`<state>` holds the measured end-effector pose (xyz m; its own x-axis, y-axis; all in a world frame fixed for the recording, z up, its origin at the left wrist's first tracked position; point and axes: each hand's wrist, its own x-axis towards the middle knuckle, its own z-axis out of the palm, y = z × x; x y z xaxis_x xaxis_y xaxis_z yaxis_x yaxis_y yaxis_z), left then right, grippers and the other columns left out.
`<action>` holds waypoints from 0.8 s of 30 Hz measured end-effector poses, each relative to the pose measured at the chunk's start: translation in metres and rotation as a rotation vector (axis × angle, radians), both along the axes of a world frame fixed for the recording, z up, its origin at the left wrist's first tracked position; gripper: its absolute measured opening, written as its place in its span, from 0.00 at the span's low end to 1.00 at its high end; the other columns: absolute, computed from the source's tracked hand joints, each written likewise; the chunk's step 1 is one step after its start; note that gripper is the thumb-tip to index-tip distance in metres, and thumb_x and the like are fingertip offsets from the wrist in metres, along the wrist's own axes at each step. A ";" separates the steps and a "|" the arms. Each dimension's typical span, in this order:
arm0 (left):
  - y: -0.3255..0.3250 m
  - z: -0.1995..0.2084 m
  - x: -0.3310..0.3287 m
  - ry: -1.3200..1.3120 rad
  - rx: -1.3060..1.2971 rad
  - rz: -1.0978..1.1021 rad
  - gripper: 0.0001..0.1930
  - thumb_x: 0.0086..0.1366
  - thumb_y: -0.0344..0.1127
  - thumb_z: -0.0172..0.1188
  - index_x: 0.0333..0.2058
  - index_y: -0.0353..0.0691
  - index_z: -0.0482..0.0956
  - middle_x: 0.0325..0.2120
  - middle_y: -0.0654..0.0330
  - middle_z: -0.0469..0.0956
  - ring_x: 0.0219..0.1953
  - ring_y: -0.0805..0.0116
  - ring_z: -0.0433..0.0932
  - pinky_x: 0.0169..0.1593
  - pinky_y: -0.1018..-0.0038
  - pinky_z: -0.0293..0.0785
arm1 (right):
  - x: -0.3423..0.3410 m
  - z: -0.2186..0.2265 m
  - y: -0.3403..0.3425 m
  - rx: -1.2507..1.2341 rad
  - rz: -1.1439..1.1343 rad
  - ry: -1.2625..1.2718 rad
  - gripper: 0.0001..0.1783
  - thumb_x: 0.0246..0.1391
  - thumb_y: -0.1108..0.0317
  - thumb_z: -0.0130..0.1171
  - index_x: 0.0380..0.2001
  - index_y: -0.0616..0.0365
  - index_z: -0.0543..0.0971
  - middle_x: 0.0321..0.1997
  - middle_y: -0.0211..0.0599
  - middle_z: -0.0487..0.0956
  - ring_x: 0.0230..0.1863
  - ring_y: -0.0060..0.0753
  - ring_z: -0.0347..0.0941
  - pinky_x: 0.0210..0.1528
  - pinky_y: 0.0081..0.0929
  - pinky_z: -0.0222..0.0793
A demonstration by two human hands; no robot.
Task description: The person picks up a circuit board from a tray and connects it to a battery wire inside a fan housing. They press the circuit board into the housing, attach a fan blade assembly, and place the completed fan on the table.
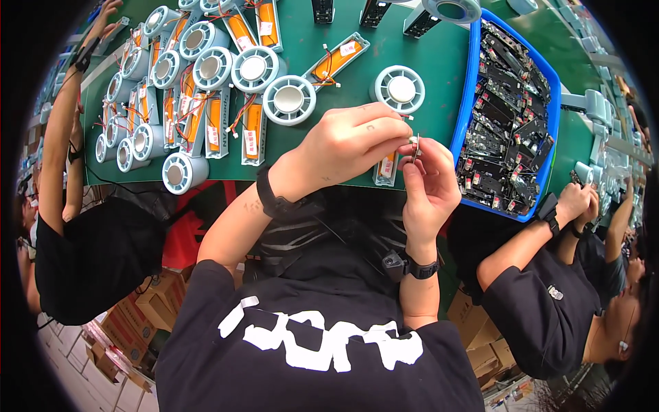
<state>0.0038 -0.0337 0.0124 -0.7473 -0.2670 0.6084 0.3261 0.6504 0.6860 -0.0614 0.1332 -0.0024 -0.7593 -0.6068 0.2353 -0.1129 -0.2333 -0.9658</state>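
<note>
My right hand (pixel 434 180) pinches a small circuit board (pixel 417 150), seen nearly edge-on, between thumb and fingers. From the left, my left hand (pixel 360 141) meets it, fingertips closed on what looks like a small white plug (pixel 412 140) against the board. Fingers partly hide both. Beneath my hands lies an opened light-blue handheld fan (pixel 400 89), its round head away from me. Part of its handle, with an orange battery (pixel 386 167), shows below my left fingers; the rest of the handle is covered.
Several more light-blue fans (pixel 252 69) with orange batteries and loose wires crowd the green table (pixel 350 89) at left. A blue bin (pixel 473 75) of black circuit boards stands at right. Co-workers' arms (pixel 62 137) reach in at both sides. Cardboard boxes (pixel 161 299) are below.
</note>
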 end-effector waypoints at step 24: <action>-0.012 0.020 0.005 -0.223 0.271 -0.140 0.06 0.55 0.22 0.70 0.31 0.34 0.82 0.28 0.62 0.77 0.25 0.75 0.76 0.27 0.80 0.70 | -0.004 -0.011 -0.002 0.056 -0.092 0.451 0.15 0.58 0.83 0.60 0.49 0.65 0.77 0.55 0.48 0.74 0.53 0.43 0.78 0.51 0.31 0.79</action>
<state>0.0084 -0.0460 0.0325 -0.8943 -0.2816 0.3477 0.2221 0.3953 0.8913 -0.0657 0.1312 -0.0134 -0.6399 -0.5628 0.5232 -0.5423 -0.1515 -0.8264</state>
